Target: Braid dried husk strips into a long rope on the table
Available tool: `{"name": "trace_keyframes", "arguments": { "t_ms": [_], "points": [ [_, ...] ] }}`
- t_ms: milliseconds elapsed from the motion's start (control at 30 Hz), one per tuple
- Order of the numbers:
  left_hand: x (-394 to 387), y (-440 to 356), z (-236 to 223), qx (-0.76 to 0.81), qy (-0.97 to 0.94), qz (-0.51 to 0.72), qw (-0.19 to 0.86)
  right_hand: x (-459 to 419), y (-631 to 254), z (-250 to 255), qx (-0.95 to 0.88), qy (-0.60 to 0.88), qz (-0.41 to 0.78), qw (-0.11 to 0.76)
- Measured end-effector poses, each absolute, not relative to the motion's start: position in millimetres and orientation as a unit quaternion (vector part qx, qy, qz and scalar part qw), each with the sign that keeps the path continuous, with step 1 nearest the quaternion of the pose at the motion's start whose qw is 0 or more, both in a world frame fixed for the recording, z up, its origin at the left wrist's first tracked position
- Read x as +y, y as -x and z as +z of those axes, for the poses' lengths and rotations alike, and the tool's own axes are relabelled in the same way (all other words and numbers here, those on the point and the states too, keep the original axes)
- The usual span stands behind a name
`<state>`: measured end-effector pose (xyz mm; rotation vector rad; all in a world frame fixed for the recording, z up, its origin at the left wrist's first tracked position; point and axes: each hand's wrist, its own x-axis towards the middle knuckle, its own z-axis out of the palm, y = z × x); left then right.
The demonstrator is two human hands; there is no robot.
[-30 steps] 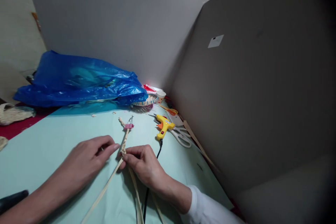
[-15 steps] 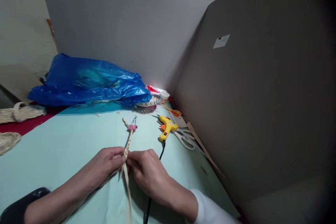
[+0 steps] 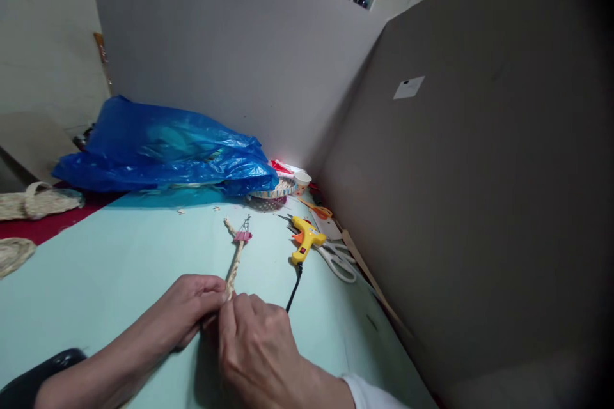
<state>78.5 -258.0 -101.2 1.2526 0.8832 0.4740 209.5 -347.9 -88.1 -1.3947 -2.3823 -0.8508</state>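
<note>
While the left hand (image 3: 197, 301) stays pinched on the near part of the braid (image 3: 235, 268), the right hand (image 3: 259, 342) has rolled knuckles-up, now covering the loose strands visible half a second ago; can't tell its grip. Braid runs from the hands up the bench (image 3: 144, 236) to the pink clip (image 3: 242, 236), still on. Glue gun (image 3: 307, 239) unmoved, right of it.

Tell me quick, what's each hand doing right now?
Left hand: closed, pinching the thin, cream-coloured braided strip.
Right hand: curled at the strip's near part; grip hidden, so holding can't be told.
</note>
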Motion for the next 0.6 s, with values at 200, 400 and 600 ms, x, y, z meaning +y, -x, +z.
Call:
{"name": "trace_keyframes", "arguments": {
  "t_ms": [200,400,600],
  "points": [
    [-258,-73,-103,0.365,-0.546,0.217,0.722,-351,-208,-88,-0.86,0.39,-0.27,0.189],
    [-262,-66,-81,0.364,-0.569,0.184,0.714,-336,-239,-42,-0.71,0.588,0.197,0.334],
    [-266,-66,-71,0.313,-0.575,0.193,0.731,-314,-243,-62,-0.562,0.489,0.571,0.345]
  ]
}}
